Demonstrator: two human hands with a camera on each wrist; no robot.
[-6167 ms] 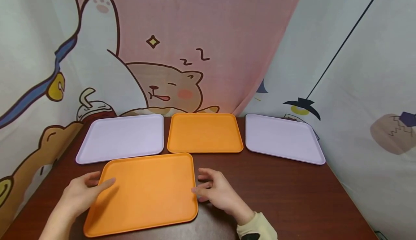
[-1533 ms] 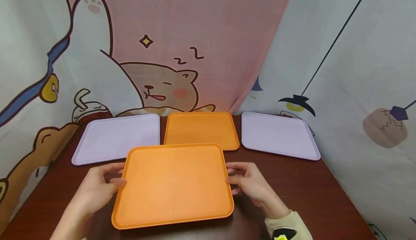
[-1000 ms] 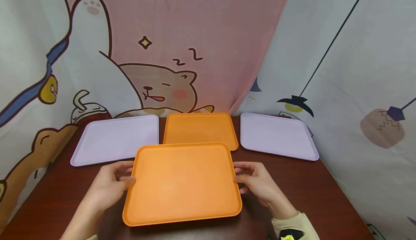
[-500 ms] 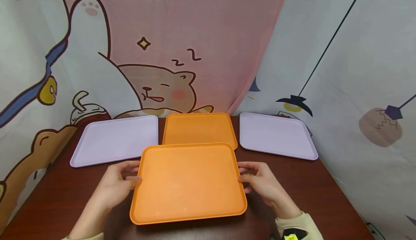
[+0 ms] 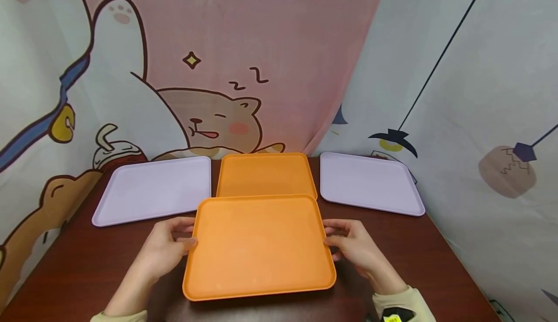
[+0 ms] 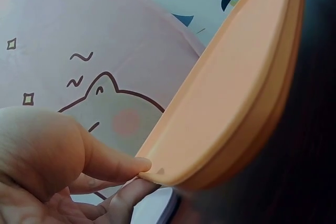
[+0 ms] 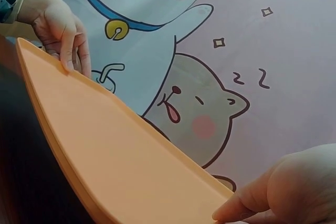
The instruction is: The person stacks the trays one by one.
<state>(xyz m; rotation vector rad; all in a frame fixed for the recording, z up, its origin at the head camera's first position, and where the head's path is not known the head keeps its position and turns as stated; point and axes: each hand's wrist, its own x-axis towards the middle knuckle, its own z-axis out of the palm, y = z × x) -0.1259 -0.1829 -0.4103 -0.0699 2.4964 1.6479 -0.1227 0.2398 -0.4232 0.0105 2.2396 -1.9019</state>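
A big cloth with a sleeping cat [image 5: 218, 118] filled the top half of the frame. Under it, a dark brown table [image 5: 436, 268] filled the bottom. Three trays lay in a row across the middle: a purple tray [image 5: 152, 189] at the left, an orange tray [image 5: 266, 174] in the center and another purple tray [image 5: 368, 181] at the right.

A second orange tray, the near orange tray [image 5: 259, 247], sat at the bottom center, with its far edge over the center tray's near edge. It looked stiff, light and smooth, so it could slip. The short side edges seemed the best places to hold.

The left hand [image 5: 163, 249] pinched its left edge, thumb on top and fingers [image 6: 126, 195] curled under. The right hand [image 5: 355, 247] pinched the right edge the same way.
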